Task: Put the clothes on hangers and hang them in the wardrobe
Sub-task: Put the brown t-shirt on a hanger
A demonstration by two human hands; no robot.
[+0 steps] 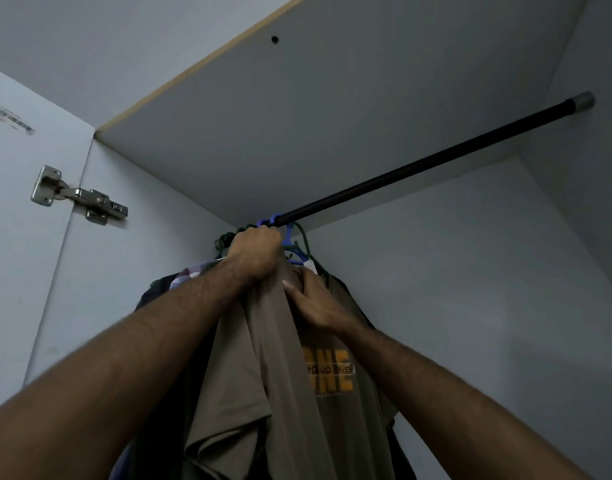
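Inside the grey wardrobe [418,254] a black rail [436,157] runs up toward two o'clock. The brown shirt [263,358] hangs at six o'clock. The left hand [257,251] is closed tight on its top, just under the rail. The right hand [315,303] pinches the cloth beside it. I think the hanging step is nearly done; next, let go gently. A door hinge [79,195] sits at nine o'clock.

You have two hands up: left hand [256,252] and right hand [315,303]. One black rail [436,161] crosses the wardrobe, and one metal hinge [79,197] sits on the door. One brown T-shirt [263,375] hangs in front; hangers bunch uncountably.
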